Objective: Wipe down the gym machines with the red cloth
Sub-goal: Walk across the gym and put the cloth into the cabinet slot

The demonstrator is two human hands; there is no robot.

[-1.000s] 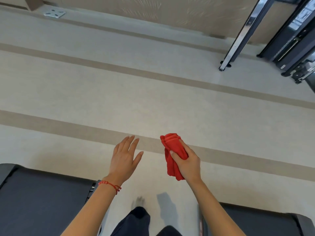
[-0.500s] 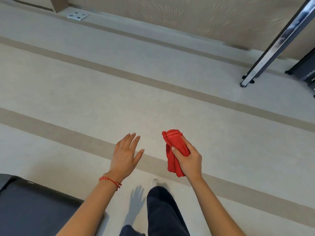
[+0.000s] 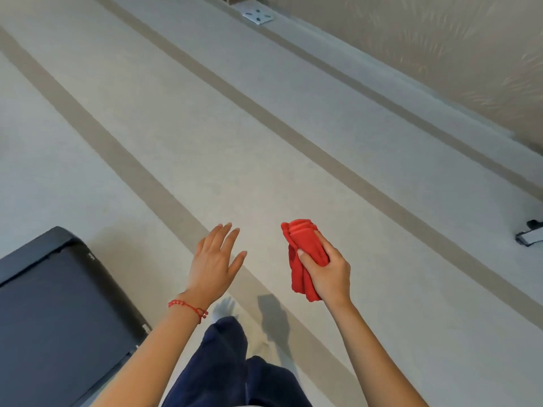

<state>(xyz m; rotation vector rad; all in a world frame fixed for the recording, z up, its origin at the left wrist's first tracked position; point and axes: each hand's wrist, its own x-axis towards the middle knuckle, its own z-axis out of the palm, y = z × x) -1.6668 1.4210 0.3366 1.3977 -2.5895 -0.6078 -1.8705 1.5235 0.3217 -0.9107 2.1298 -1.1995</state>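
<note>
My right hand (image 3: 329, 273) grips the folded red cloth (image 3: 302, 254), which sticks out above and below my fingers, held in the air over the floor. To its left my left hand (image 3: 216, 261) hovers palm down with fingers apart and nothing in it; a red string bracelet circles that wrist. The dark deck of a treadmill (image 3: 55, 312) lies at the lower left, its rear corner about a hand's width left of my left forearm. Neither hand touches a machine.
Pale floor with tan stripes (image 3: 264, 160) runs diagonally ahead. My legs in dark blue trousers (image 3: 232, 365) step forward between my arms. A machine's foot (image 3: 530, 240) shows at the right edge. A metal floor plate (image 3: 258, 16) lies near the patterned wall.
The view has swung left as I walk: the machines at the upper right have left the frame and the right treadmill is gone. Both hands keep their pose, cloth still gripped.
</note>
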